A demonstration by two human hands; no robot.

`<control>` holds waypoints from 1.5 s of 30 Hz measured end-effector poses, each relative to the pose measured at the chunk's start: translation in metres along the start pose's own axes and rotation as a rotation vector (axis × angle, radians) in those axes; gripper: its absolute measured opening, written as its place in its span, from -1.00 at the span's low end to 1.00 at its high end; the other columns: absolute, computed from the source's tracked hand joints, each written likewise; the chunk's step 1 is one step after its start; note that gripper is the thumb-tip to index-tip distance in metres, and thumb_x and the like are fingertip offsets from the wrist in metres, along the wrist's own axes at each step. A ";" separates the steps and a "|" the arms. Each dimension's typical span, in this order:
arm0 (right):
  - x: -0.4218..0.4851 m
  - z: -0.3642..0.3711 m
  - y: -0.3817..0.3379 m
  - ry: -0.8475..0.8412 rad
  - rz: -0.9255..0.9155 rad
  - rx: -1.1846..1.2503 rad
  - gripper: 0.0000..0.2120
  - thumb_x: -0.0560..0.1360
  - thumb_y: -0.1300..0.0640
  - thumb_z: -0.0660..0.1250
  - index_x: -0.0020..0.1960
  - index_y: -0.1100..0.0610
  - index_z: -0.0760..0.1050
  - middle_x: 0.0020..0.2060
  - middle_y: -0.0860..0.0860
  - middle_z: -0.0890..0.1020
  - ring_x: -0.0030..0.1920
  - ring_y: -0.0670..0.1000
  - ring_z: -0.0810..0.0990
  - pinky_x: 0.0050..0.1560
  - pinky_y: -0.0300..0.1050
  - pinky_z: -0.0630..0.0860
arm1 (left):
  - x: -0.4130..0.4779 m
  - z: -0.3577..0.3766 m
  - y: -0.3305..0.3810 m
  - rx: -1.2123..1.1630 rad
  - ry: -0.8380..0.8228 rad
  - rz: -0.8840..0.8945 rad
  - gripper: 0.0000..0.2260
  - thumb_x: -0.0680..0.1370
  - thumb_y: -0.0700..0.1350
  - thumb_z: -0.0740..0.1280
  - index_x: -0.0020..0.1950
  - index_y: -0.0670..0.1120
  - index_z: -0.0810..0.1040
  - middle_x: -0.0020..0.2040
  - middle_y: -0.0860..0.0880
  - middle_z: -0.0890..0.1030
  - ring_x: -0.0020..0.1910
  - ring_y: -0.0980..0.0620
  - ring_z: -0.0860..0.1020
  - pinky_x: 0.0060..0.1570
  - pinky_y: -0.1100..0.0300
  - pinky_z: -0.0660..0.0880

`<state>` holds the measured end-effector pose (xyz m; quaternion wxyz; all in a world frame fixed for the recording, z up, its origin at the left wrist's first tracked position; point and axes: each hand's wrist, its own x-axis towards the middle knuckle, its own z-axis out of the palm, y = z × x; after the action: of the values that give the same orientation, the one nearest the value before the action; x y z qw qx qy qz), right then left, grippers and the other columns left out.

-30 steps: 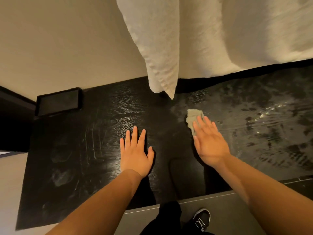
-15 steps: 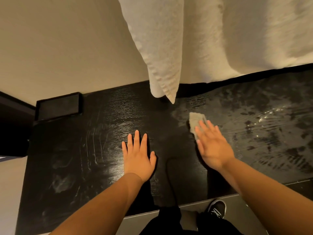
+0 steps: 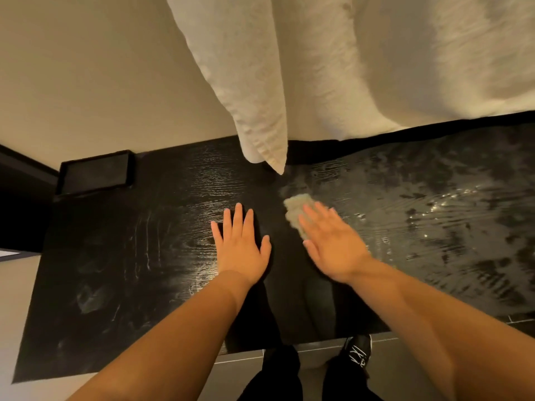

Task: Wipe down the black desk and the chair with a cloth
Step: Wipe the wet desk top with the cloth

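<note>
The black desk [image 3: 144, 256] fills the lower frame; its right half glistens wet and its left half shows dry smears. A small grey-green cloth [image 3: 295, 209] lies on the desk near the middle. My right hand [image 3: 333, 244] presses flat on the cloth with straight fingers, blurred by motion, and covers most of it. My left hand [image 3: 240, 247] rests flat on the desk just left of it, fingers spread. No chair is in view.
White curtains [image 3: 376, 68] hang over the desk's far edge, one corner dangling just beyond the cloth. A black rectangular tray [image 3: 95, 173] sits at the far left corner. A beige wall stands behind. My shoe [image 3: 359, 354] shows on the grey tiled floor below.
My right hand has slid the cloth leftward, closer to my left hand, which has stayed planted on the desk.
</note>
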<state>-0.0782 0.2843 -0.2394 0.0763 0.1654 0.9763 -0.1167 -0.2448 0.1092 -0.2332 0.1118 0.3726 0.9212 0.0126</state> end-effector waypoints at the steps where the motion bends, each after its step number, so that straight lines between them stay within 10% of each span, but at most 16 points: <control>1: -0.001 -0.004 0.019 0.022 0.088 0.021 -0.41 0.65 -0.09 0.01 0.62 0.12 0.18 0.63 0.11 0.16 0.64 0.17 0.02 0.58 0.23 0.10 | 0.004 0.000 0.007 -0.023 -0.011 -0.019 -0.32 0.65 0.25 0.05 0.71 -0.03 0.06 0.72 -0.08 -0.05 0.69 -0.16 -0.14 0.62 -0.22 -0.24; 6: -0.004 -0.010 0.037 0.087 0.260 0.042 -0.37 0.65 -0.12 -0.03 0.63 0.17 0.14 0.62 0.19 0.13 0.63 0.22 -0.03 0.61 0.18 -0.03 | 0.003 0.006 0.023 -0.030 0.016 -0.078 -0.30 0.65 0.25 0.02 0.72 -0.04 -0.01 0.72 -0.09 -0.10 0.69 -0.14 -0.17 0.65 -0.17 -0.15; 15: 0.032 -0.001 -0.003 -0.021 -0.245 0.026 -0.41 0.66 -0.09 0.00 0.64 0.09 0.14 0.65 0.06 0.09 0.65 0.10 -0.08 0.63 0.12 -0.07 | 0.005 0.010 0.022 -0.038 0.066 -0.082 -0.29 0.60 0.24 0.07 0.70 -0.04 0.10 0.72 -0.09 0.00 0.70 -0.14 -0.07 0.65 -0.17 -0.06; 23: 0.047 -0.022 0.044 0.128 0.272 0.073 -0.39 0.65 -0.05 -0.06 0.64 0.18 0.12 0.63 0.20 0.12 0.63 0.24 -0.02 0.61 0.21 -0.03 | 0.006 0.009 0.023 -0.033 0.060 -0.087 -0.30 0.61 0.25 0.07 0.70 -0.03 0.09 0.72 -0.08 0.00 0.70 -0.13 -0.08 0.65 -0.15 -0.08; 31: 0.068 -0.011 -0.014 0.055 -0.252 0.061 -0.45 0.66 -0.01 -0.02 0.61 0.12 0.24 0.62 0.11 0.19 0.63 0.16 0.07 0.62 0.13 0.00 | 0.006 0.009 0.022 -0.029 0.060 -0.085 -0.29 0.60 0.24 0.08 0.69 -0.06 0.13 0.72 -0.09 0.00 0.70 -0.13 -0.08 0.65 -0.16 -0.08; 38: 0.103 -0.028 0.035 0.154 0.262 0.058 -0.38 0.61 -0.04 -0.11 0.61 0.19 0.20 0.57 0.19 0.26 0.58 0.26 0.13 0.61 0.19 -0.01 | 0.007 0.001 0.026 -0.041 0.038 -0.093 -0.30 0.60 0.24 0.10 0.69 -0.03 0.12 0.72 -0.07 -0.01 0.69 -0.13 -0.08 0.65 -0.15 -0.09; 45: 0.089 -0.017 -0.009 -0.010 -0.181 0.056 -0.42 0.63 -0.09 -0.08 0.62 -0.01 0.21 0.64 0.08 0.12 0.64 0.16 -0.04 0.62 0.12 -0.14 | 0.006 0.005 0.024 -0.039 0.053 -0.091 -0.28 0.60 0.24 0.10 0.70 -0.04 0.12 0.72 -0.08 -0.02 0.70 -0.13 -0.09 0.65 -0.15 -0.10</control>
<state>-0.1663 0.3074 -0.2384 0.0656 0.0779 0.9832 -0.1512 -0.2314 0.1308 -0.2365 0.0952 0.3275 0.9394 0.0351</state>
